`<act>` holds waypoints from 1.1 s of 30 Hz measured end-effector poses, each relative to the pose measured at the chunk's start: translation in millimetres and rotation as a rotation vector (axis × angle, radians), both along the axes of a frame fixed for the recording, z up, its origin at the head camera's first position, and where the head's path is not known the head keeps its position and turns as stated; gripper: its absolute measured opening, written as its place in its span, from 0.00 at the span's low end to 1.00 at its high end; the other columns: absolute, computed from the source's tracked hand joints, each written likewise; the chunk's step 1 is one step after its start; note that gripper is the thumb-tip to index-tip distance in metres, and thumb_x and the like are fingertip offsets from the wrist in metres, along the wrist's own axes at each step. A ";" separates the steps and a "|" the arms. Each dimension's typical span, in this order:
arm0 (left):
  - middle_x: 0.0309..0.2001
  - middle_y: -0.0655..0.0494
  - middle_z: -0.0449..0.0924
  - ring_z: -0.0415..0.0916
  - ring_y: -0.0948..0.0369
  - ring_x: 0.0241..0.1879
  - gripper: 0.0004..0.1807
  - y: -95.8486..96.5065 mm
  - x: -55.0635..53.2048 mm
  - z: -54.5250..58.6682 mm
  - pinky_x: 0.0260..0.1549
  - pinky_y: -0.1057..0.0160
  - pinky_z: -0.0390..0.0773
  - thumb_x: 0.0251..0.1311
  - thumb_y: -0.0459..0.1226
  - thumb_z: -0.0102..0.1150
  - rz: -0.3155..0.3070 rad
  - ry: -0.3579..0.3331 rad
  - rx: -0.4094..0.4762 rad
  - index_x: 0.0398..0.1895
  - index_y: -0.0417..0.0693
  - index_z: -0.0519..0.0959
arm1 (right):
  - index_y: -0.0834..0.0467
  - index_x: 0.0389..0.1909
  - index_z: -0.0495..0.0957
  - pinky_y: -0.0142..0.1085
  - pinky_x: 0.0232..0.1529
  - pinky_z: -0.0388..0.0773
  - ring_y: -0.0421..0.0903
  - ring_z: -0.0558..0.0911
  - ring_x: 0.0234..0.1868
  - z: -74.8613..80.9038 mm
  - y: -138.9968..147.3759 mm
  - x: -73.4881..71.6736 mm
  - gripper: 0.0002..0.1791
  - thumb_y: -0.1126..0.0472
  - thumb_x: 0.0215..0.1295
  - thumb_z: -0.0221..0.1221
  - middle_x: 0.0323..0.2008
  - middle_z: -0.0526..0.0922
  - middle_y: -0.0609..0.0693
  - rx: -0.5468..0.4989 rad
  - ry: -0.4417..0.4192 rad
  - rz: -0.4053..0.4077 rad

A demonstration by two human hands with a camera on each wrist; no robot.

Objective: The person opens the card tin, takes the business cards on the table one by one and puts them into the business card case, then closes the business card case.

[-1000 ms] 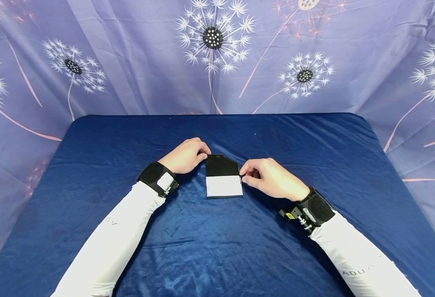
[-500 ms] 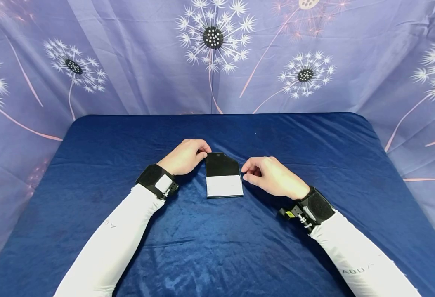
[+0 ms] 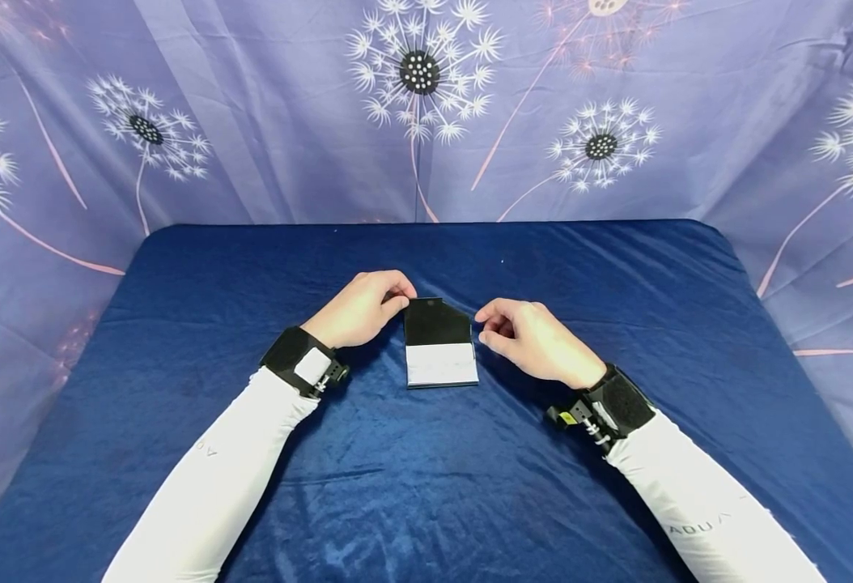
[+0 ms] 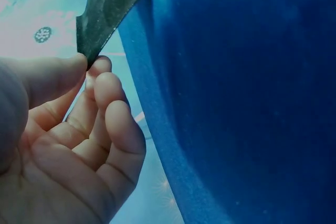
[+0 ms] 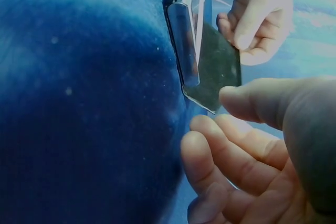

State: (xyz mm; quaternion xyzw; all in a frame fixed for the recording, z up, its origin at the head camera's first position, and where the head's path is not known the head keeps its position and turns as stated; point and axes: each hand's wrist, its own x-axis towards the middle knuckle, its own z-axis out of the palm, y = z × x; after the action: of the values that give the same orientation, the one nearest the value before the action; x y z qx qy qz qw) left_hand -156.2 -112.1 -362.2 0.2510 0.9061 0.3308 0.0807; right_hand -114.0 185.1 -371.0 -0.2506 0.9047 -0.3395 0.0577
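Observation:
A small flat black case (image 3: 437,324) with a white lower panel (image 3: 441,364) lies unfolded on the blue cloth, its black flap raised at the far side. At the flap's upper left corner, my left hand (image 3: 361,308) pinches the edge between thumb and fingertips. The left wrist view shows the thumb pressing the dark flap (image 4: 107,11) against a finger. Just right of the case, my right hand (image 3: 536,340) hovers with fingers loosely bent and a gap between thumb and forefinger, holding nothing. A shiny metal strip (image 5: 184,45) runs along the case's side in the right wrist view.
Blue velvety cloth (image 3: 426,486) covers the table around the case. Behind it hangs a lilac curtain (image 3: 281,105) with a dandelion print. Both wrists wear black straps with small devices, such as the right one (image 3: 616,409).
My right hand has drifted slightly up and away from the case's right edge. The left hand keeps its pinch, and the flap's far edge has risen a little.

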 end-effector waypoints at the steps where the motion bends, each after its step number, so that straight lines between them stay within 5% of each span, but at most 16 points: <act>1: 0.46 0.55 0.85 0.80 0.57 0.44 0.07 -0.5 0.7 0.2 0.49 0.55 0.78 0.79 0.33 0.58 -0.003 0.002 0.006 0.51 0.48 0.84 | 0.59 0.52 0.85 0.38 0.40 0.80 0.41 0.82 0.35 -0.5 -0.3 -0.3 0.10 0.65 0.73 0.65 0.36 0.85 0.44 0.000 0.003 -0.001; 14: 0.48 0.55 0.83 0.78 0.58 0.43 0.09 -3.5 21.1 15.3 0.46 0.55 0.78 0.80 0.35 0.56 -0.063 -0.005 0.030 0.55 0.47 0.84 | 0.57 0.53 0.86 0.40 0.39 0.81 0.42 0.83 0.36 -2.7 -5.9 -1.9 0.10 0.63 0.76 0.64 0.37 0.87 0.45 -0.029 0.005 -0.015; 33: 0.47 0.59 0.80 0.76 0.61 0.43 0.07 -5.5 47.6 18.7 0.45 0.58 0.78 0.78 0.34 0.59 -0.169 0.030 0.022 0.52 0.46 0.84 | 0.52 0.45 0.88 0.38 0.34 0.75 0.42 0.80 0.31 -3.5 -3.5 -1.4 0.05 0.59 0.78 0.63 0.33 0.87 0.44 -0.046 0.006 0.050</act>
State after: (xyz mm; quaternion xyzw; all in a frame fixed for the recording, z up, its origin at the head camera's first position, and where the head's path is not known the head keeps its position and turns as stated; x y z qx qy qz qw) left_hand -108.7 -117.6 -343.5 0.3322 0.8792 0.3290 0.0920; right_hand -115.4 181.6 -374.5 -0.2754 0.8903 -0.3579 0.0579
